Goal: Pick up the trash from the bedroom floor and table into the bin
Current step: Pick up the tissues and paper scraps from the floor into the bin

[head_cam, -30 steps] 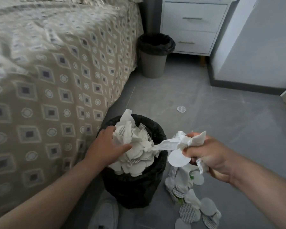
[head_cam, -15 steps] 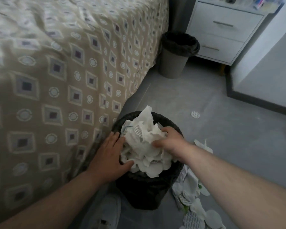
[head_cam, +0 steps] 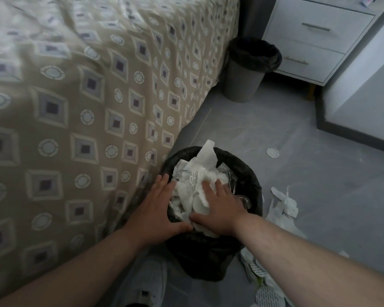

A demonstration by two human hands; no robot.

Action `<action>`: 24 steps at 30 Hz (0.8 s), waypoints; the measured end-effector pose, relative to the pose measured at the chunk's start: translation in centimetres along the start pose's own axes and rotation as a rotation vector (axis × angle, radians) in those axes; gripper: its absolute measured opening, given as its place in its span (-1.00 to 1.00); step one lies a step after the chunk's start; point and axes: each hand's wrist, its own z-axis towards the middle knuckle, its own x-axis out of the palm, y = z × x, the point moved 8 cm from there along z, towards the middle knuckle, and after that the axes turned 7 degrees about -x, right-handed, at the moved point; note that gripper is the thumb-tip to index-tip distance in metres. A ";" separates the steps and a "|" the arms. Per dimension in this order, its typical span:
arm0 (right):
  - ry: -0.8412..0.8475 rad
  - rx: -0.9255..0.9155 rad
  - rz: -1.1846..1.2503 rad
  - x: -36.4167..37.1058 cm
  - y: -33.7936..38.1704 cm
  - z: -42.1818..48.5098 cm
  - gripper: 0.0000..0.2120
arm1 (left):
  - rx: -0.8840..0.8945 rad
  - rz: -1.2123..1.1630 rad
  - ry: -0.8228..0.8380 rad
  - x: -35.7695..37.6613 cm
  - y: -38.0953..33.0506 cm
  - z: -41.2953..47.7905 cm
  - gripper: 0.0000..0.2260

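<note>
Progress in the head view looks past halfway: the bin (head_cam: 208,258), low in the centre of the frame, is heaped above its rim with crumpled paper (head_cam: 200,180). The left hand (head_cam: 157,209) lies flat against the heap's left side, fingers straight. The right hand (head_cam: 220,209) is spread on top, pressing, and neither grasps anything. Left to gather are tissue scraps (head_cam: 284,202) on the floor just right of the bin, round pads (head_cam: 266,295) at the lower right corner, and a lone pad (head_cam: 272,152) further up. The bed (head_cam: 75,107) hangs close on the bin's left, so open floor lies rightward and up towards a second bin (head_cam: 244,85) beside the nightstand (head_cam: 315,36). The heap may spill.
</note>
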 end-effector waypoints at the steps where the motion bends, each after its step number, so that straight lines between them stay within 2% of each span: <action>1: 0.023 0.000 -0.015 0.7 0.3 0.3 -0.05 | 0.000 0.002 0.002 0.0 0.0 0.1 0.05; 7: 0.235 0.018 -0.008 3.9 0.6 1.3 -0.06 | 0.002 0.019 -0.012 -0.1 0.3 0.1 0.06; 11: 0.263 0.012 0.064 4.8 0.0 2.1 0.00 | 0.002 0.021 -0.005 0.0 0.4 0.0 0.08; 14: 0.126 -0.045 0.127 2.6 0.1 1.6 0.01 | 0.002 0.042 0.008 0.0 0.5 0.2 0.09; 20: -0.150 -0.175 0.172 -5.1 -0.4 -5.5 -0.16 | 0.044 0.062 -0.016 -1.7 -1.7 -0.9 0.16; 22: -0.259 -0.234 0.195 -7.4 -1.5 -9.2 -0.26 | 0.157 0.085 -0.021 -2.4 -4.8 -1.4 0.09; 24: -0.355 -0.226 0.198 -8.6 -4.4 -12.8 -0.36 | 0.350 0.162 0.026 -1.9 -9.8 -2.0 -0.03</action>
